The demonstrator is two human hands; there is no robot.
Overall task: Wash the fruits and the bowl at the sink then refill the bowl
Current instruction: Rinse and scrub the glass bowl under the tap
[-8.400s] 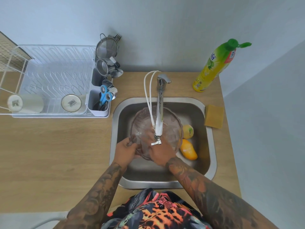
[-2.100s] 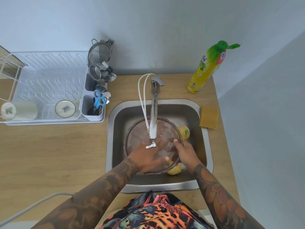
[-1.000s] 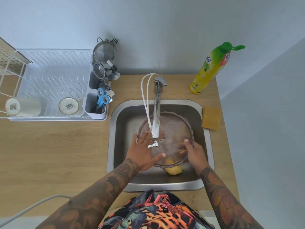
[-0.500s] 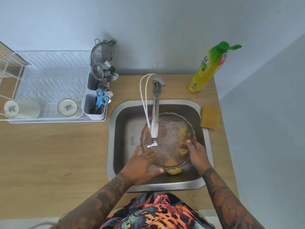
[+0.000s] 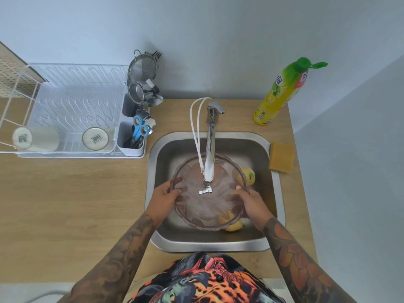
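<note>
While both hands [image 5: 162,199] [image 5: 252,201] grip its rim, the bowl [image 5: 209,206] hangs under the tap [image 5: 210,154]

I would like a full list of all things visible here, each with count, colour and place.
bowl: 1, clear pinkish, held over sink
fruits: 2 visible, yellow, in sink beside and under bowl
sink: 1, steel, in counter
faucet: 1, chrome, above bowl
sponge: 1, yellow, right of sink
detergent bottle: 1, yellow-green, back right
dish rack: 1, white, left
cups: 2, cream, in rack
scissors: 1, blue, in caddy
left hand, right hand: grip bowl rim
</note>
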